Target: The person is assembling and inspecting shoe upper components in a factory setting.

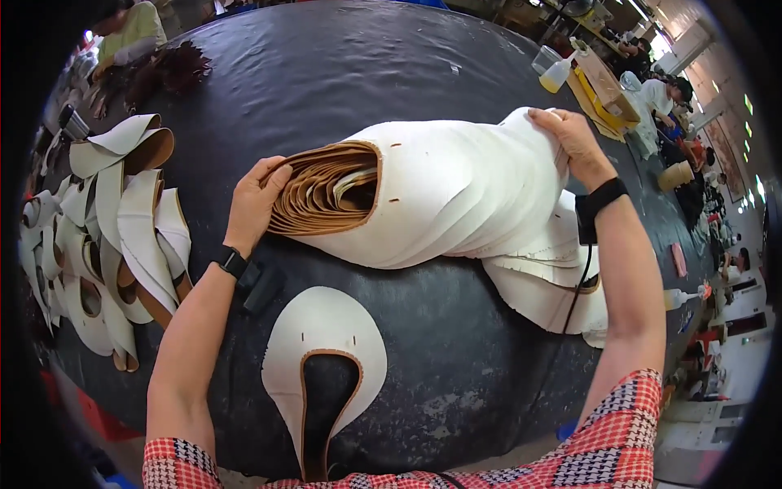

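Observation:
A thick, fanned stack of white shoe-upper pieces [456, 183] with brown undersides lies across the middle of the table, nested and curled over. My left hand [254, 198] pinches the brown layered edges at its left end, thumb on top. At the right end, my right hand [577, 145] is closed on the stack's upper edge, its fingertips partly hidden behind the white material. One single horseshoe-shaped upper piece [366, 334] lies flat near me, its opening toward my body. Below my right hand, more white pieces [533, 285] stick out from under the stack.
A heap of similar white pieces [110, 244] covers the left side of the dark table [456, 391]. A bottle of yellow liquid [556, 75] and a cardboard box [607, 85] stand at the far right. A cord hangs from my right wrist. Other people work around the table.

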